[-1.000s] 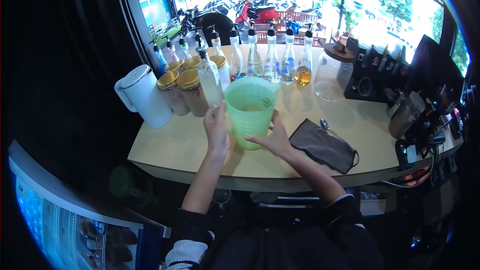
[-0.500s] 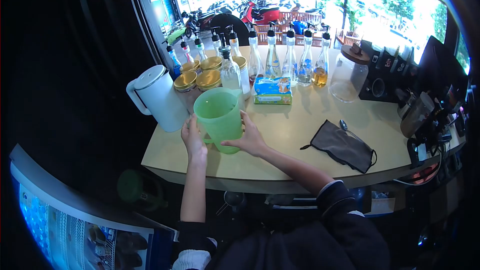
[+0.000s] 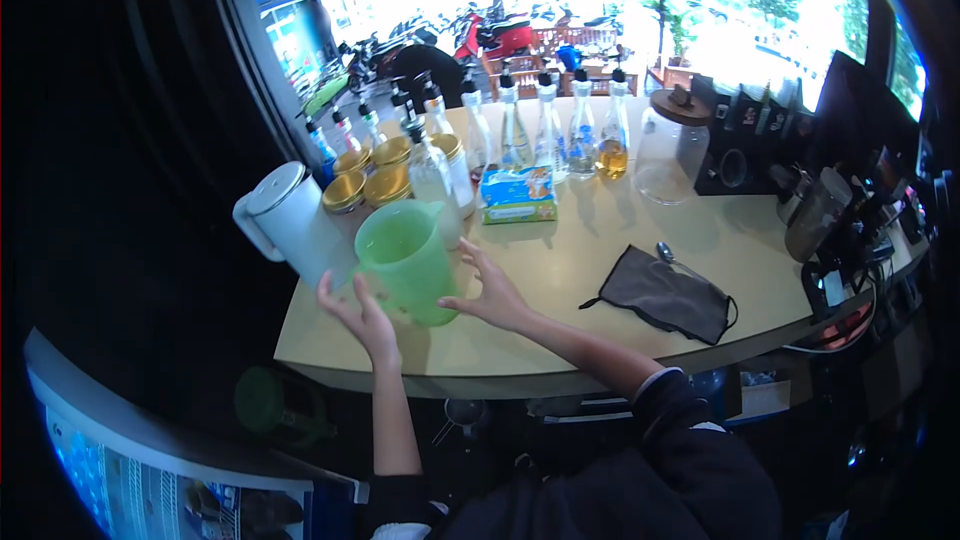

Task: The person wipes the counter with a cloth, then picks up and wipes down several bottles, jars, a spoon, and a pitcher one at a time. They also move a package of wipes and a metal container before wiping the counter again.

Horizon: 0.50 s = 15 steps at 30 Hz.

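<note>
A translucent green plastic pitcher (image 3: 408,265) stands on the counter near its front left, its spout toward the back right. My left hand (image 3: 365,323) is at the pitcher's near left side, with fingers and thumb spread apart. To the right of the pitcher, my right hand (image 3: 492,292) has its fingers spread, the thumb tip right at the pitcher's wall. Behind the left hand is a white lidded jug (image 3: 292,215). Gold-lidded jars (image 3: 388,183) and a clear pump bottle (image 3: 430,175) stand just beyond the pitcher.
Several pump bottles (image 3: 548,135) line the counter's back. A tissue pack (image 3: 518,196) lies before them, and a wooden-lidded glass jar (image 3: 672,155) stands farther right. A dark face mask (image 3: 660,295) and a spoon (image 3: 667,254) lie on the counter (image 3: 540,355).
Both hands have loosened from around the pitcher, their fingers now spread wider. My left hand has drawn off to the left. The whole view has shifted slightly.
</note>
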Available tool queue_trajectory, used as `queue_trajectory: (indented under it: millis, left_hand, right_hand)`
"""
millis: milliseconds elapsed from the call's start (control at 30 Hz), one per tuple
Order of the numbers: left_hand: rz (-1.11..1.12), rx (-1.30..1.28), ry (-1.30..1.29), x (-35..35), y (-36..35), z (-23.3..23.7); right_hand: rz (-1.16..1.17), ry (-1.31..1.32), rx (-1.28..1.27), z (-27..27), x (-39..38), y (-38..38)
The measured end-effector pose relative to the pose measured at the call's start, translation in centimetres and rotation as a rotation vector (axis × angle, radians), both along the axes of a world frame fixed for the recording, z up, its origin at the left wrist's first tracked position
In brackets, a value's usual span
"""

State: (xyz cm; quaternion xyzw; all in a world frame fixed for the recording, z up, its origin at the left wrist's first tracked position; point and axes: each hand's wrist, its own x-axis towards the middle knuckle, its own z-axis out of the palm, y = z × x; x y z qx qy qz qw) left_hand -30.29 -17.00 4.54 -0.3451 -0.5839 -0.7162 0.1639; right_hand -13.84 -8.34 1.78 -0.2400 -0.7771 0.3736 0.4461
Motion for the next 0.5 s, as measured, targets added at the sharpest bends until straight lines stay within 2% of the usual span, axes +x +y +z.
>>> queue_trajectory:
  millis: [67,133,200,267,333,367,433,500]
  left_hand:
    - [0.072,0.056,0.151,3.1,-1.2,1.0]
    - [-0.048,0.085,0.201,7.0,-1.3,1.3]
    - [-0.177,0.115,0.247,11.3,0.4,1.0]
    - [-0.44,-0.109,0.351,15.5,2.2,0.8]
    - [-0.577,-0.142,0.377,20.1,4.9,1.0]
    - [-0.682,-0.238,0.405,22.6,6.1,1.2]
    - [-0.802,-0.34,0.43,27.0,8.1,1.0]
    - [-0.964,-0.339,0.519,31.2,10.1,0.8]
  right_hand:
    - [-0.02,0.054,-0.021,-0.4,3.1,0.2]
    - [0.188,0.102,-0.077,-1.9,7.7,1.6]
    - [0.063,0.021,-0.027,-0.9,13.2,1.2]
    - [-0.036,-0.054,0.008,-0.3,18.1,1.4]
    - [-0.121,0.113,0.028,-0.1,23.3,2.0]
    - [-0.189,0.205,0.071,0.2,26.0,2.4]
    - [-0.486,0.248,-0.008,0.8,31.9,3.3]
    - [-0.67,0.448,-0.021,1.0,38.2,5.2]
